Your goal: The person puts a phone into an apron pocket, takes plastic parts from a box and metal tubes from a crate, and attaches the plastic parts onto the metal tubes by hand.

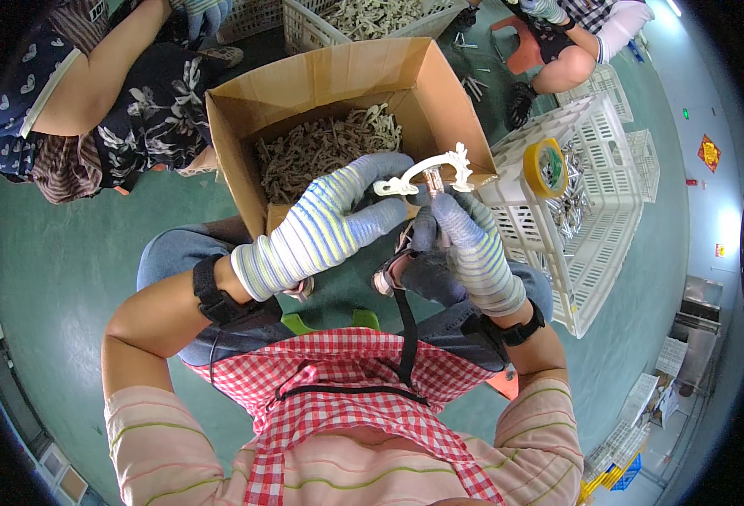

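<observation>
Both my hands wear striped knit gloves and meet above the front edge of an open cardboard box (241,110). Between thumb and fingers, my left hand (326,223) pinches one end of a curved white part (448,160) with a jagged, branched far end. My right hand (471,240) is closed round a short, shiny, copper-toned metal piece (434,180), held upright against the inside of the curve. Its lower end is hidden by the right fingers. A heap of greyish, similarly shaped parts (321,152) lies in the box, with paler ones at its right.
Right of the box, a white plastic crate (591,278) holds shiny metal rods (570,202); a yellow tape roll (546,168) rests on its near-left rim. Another crate (313,32) of pale parts stands beyond the box. Two people sit nearby, one at left (148,118), one far right (562,72).
</observation>
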A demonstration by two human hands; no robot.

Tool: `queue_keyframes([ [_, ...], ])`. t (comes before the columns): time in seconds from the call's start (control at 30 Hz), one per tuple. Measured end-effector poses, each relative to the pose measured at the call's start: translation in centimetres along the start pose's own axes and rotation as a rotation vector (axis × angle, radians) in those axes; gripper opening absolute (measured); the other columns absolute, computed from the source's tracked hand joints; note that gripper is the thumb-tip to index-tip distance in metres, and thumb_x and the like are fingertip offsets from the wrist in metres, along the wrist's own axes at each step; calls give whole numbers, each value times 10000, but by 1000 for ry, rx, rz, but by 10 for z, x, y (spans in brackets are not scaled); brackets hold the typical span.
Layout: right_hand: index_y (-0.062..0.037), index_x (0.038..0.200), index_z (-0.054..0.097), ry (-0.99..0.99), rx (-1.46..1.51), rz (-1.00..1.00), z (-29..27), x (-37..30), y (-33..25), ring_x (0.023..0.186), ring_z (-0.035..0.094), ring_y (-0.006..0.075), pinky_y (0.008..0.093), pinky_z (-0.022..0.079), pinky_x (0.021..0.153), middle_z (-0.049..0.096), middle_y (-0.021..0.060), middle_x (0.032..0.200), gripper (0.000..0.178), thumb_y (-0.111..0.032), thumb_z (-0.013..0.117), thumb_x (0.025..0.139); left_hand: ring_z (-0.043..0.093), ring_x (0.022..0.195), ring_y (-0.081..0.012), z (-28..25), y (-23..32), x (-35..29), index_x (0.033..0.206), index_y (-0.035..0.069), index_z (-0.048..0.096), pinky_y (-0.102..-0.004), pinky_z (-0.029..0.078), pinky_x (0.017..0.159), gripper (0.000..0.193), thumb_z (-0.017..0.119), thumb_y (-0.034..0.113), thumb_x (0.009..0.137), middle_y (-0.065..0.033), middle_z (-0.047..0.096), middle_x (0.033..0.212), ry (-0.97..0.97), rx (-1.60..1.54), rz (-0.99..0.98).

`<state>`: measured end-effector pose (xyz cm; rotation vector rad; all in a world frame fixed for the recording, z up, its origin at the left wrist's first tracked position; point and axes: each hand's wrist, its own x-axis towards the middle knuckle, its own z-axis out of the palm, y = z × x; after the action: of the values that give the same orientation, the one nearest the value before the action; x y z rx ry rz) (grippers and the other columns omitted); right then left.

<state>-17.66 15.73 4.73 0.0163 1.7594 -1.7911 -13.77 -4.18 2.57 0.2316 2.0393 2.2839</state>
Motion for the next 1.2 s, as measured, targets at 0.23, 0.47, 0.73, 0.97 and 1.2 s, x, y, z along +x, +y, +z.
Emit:
queue_keyframes([
  [0.23, -68, 1065, 664, 24, 14, -33, 1, -1, 1, 639, 492, 50, 210, 369, 594, 576, -30, 725, 276, -312, 581, 968, 568, 892, -97, -2, 12, -2, 1252, 35, 558, -265, 477, 810, 374, 630, 160, 907, -45, 637, 1006, -17, -6, -159],
  [0.47, -72, 1010, 657, 19, -16, -52, 0, -1, 4, 650, 495, 49, 210, 380, 602, 580, -30, 732, 243, -301, 598, 957, 549, 890, -76, -3, 7, -3, 1226, 32, 569, -254, 469, 803, 324, 594, 214, 959, -15, 624, 1006, -41, -70, -121],
  [0.73, -72, 954, 644, -4, -74, -70, -4, -1, 5, 642, 507, 53, 210, 391, 579, 589, -18, 736, 250, -319, 606, 946, 543, 828, -61, -3, 7, -2, 1183, 21, 583, -233, 463, 769, 301, 579, 242, 979, 12, 610, 959, -31, -113, -131],
  [0.97, -82, 991, 639, 14, -44, -13, 1, -4, 0, 634, 515, 50, 202, 404, 544, 589, -16, 743, 253, -329, 604, 945, 541, 803, -54, -5, 5, -2, 1163, 13, 586, -227, 459, 746, 285, 563, 233, 983, 12, 605, 911, -12, -156, -200],
  [1.2, -79, 1046, 635, -22, -78, -9, -3, -1, 4, 633, 521, 52, 196, 411, 525, 582, -17, 740, 300, -358, 594, 947, 561, 793, -57, -5, 6, 0, 1157, 8, 586, -217, 466, 747, 274, 545, 218, 985, 4, 613, 908, 8, -226, -244],
])
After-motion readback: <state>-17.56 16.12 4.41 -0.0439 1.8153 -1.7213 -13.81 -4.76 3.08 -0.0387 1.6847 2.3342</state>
